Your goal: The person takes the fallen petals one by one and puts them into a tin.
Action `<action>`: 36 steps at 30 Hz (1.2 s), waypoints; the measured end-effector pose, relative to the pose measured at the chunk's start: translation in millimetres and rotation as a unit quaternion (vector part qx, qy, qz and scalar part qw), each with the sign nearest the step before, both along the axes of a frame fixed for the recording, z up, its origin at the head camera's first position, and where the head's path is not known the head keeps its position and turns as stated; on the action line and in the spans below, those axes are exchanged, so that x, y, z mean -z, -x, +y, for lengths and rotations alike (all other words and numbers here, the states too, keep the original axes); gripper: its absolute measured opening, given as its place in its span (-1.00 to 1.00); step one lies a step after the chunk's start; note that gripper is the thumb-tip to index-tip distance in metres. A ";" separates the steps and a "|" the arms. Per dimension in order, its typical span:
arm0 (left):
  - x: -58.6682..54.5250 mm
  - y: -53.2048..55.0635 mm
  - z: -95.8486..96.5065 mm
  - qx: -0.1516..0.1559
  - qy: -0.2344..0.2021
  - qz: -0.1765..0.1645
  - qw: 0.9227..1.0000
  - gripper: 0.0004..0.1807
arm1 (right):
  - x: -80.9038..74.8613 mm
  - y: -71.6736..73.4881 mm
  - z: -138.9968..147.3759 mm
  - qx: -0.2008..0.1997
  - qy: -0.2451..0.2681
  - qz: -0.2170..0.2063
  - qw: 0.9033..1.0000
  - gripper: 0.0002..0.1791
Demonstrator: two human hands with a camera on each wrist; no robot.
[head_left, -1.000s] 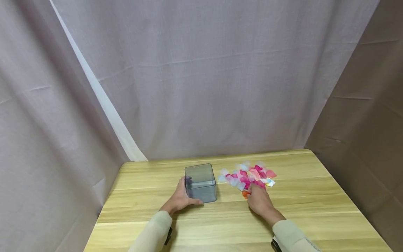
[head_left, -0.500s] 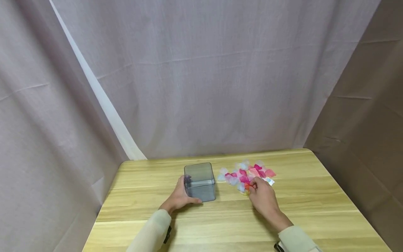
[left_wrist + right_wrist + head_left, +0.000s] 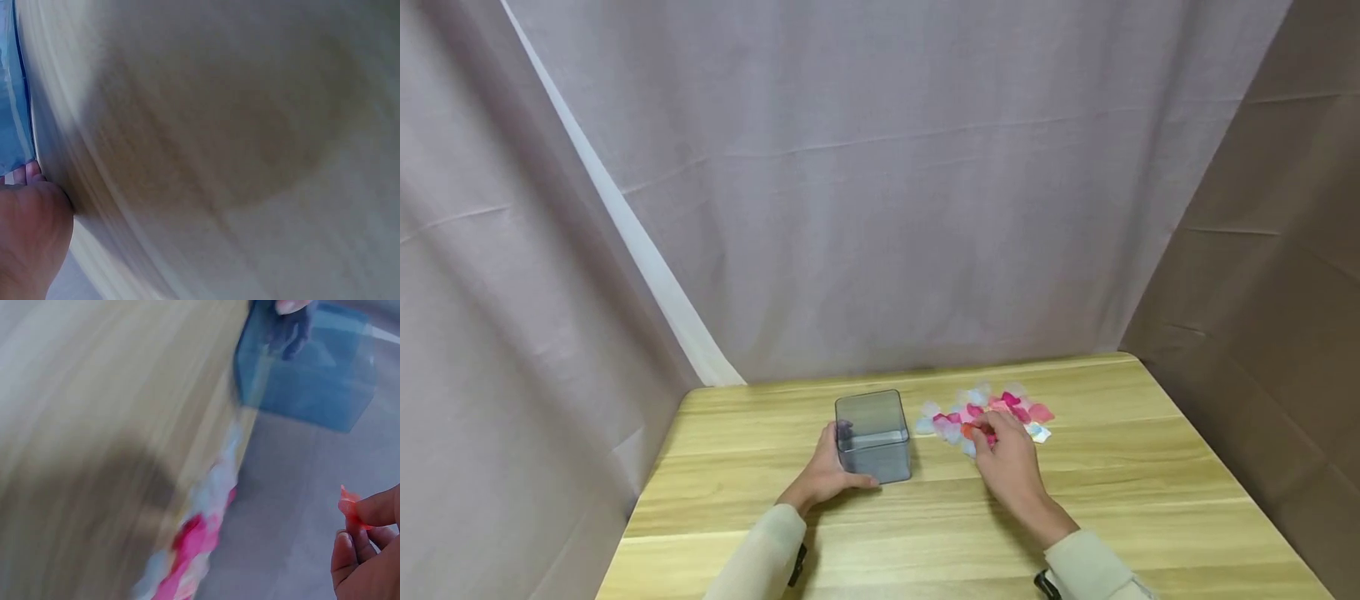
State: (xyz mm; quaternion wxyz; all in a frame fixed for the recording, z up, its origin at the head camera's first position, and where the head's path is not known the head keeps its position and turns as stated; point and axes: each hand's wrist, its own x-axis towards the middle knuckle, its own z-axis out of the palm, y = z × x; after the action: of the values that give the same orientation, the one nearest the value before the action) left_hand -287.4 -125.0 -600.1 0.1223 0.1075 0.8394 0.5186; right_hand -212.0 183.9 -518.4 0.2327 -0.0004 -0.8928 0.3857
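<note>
A see-through grey plastic box (image 3: 880, 460) with an open top stands on the table. My left hand (image 3: 826, 477) holds it, thumb along the near side and fingers round the left side. In the left wrist view only the box's edge (image 3: 14, 94) and part of the hand show. To the right, my right hand (image 3: 1013, 468) pinches an orange-red petal (image 3: 353, 509) between thumb and fingertips, above the pile. Pink, white and pale blue artificial flower petals (image 3: 1011, 400) lie in a loose spread beyond the right hand, which hides some of them.
The wood-grain table (image 3: 880, 542) has rounded far corners. Grey cloth (image 3: 925, 208) hangs behind it and on the left, with a pale gap strip (image 3: 647, 258). A darker brown cloth (image 3: 1262, 333) hangs on the right.
My right hand has lifted off the pile with the orange-red petal pinched and has shifted slightly left. My left hand and the box stay put.
</note>
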 end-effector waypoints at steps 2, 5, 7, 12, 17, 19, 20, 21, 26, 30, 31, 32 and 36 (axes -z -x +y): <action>1.0 0.3 -0.8 0.002 0.000 0.001 1.000 0.26 | -4.5 3.2 -12.4 -0.013 0.010 0.011 1.000 -0.86; 2.5 2.1 -0.8 0.007 -0.001 0.001 1.000 0.26 | -11.5 10.1 -34.1 -0.036 0.013 0.028 0.999 -0.84; 3.3 4.0 -0.3 0.010 -0.008 0.001 1.000 0.27 | -15.8 17.6 -49.2 -0.059 -0.001 0.045 0.997 -0.85; 3.6 7.4 -0.4 0.009 -0.008 -0.002 1.000 0.29 | -24.4 43.5 -82.4 -0.139 -0.067 0.041 0.987 -0.87; 3.7 6.9 -3.6 0.010 -0.005 -0.013 1.000 0.33 | -28.0 70.4 -109.5 -0.205 -0.169 0.005 0.964 -0.83; 3.5 6.4 -4.4 0.013 -0.011 -0.013 1.000 0.33 | -27.3 78.8 -119.3 -0.223 -0.208 -0.005 0.952 -0.83; 3.5 6.2 -4.5 0.015 -0.014 -0.011 1.000 0.33 | -26.8 81.9 -123.7 -0.230 -0.222 -0.009 0.947 -0.83; 3.7 5.9 -4.7 0.018 -0.018 -0.009 1.000 0.32 | -25.8 84.4 -127.9 -0.237 -0.235 -0.015 0.943 -0.83; 3.9 5.3 -4.4 0.020 -0.016 -0.002 1.000 0.28 | -19.1 89.4 -141.2 -0.255 -0.252 -0.057 0.932 -0.85; 2.7 5.4 -4.7 0.021 -0.011 -0.003 1.000 0.27 | -17.4 89.4 -143.9 -0.251 -0.235 -0.097 0.934 -0.83; 2.0 5.2 -4.9 0.022 -0.012 -0.002 1.000 0.27 | -17.3 89.5 -144.1 -0.249 -0.231 -0.105 0.935 -0.82; 1.3 5.1 -5.0 0.023 -0.012 -0.004 1.000 0.27 | -17.6 89.4 -144.1 -0.249 -0.226 -0.114 0.935 -0.81; -1.1 5.2 -4.8 0.022 -0.019 -0.005 1.000 0.25 | -20.4 89.2 -144.9 -0.247 -0.199 -0.138 0.938 -0.77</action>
State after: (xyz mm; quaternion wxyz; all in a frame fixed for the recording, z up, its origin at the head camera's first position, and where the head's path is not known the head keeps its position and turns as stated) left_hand -292.7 -129.8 -599.0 0.1355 0.1257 0.8260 0.5325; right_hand -301.1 39.0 -498.0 0.0004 0.2129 -0.9467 0.2418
